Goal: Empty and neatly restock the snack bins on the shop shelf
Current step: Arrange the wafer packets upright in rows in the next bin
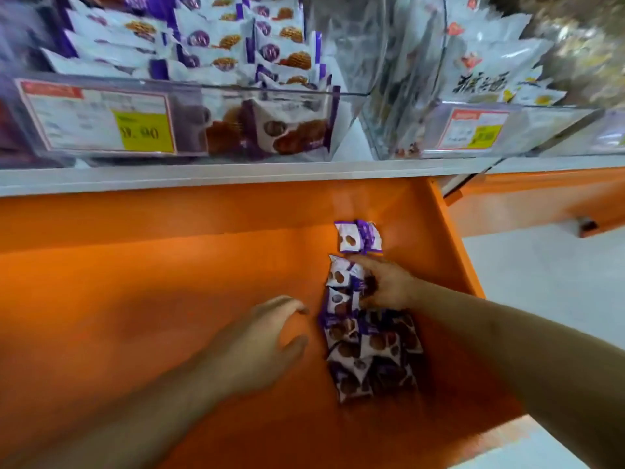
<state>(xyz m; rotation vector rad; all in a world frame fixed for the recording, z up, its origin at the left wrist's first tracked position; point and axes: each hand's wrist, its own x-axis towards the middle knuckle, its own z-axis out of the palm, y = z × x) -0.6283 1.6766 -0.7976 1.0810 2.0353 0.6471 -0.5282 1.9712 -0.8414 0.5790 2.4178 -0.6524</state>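
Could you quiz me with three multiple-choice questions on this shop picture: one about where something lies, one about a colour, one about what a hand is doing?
1. Where does the row of purple-and-white snack packets lie?
A. In the orange drawer
B. On the floor
C. On top of the clear bin

2. What colour is the price patch on the label of the left bin?
A. Blue
B. Yellow
C. Green

3. What is the left hand doing?
A. Gripping a packet
B. Pressing the label
C. Holding nothing, fingers loosely curved

Answers:
1 A, the packets rest on the orange drawer floor.
2 B, the patch with the price is yellow.
3 C, it is over bare orange beside the packets; the right hand is the one on them.
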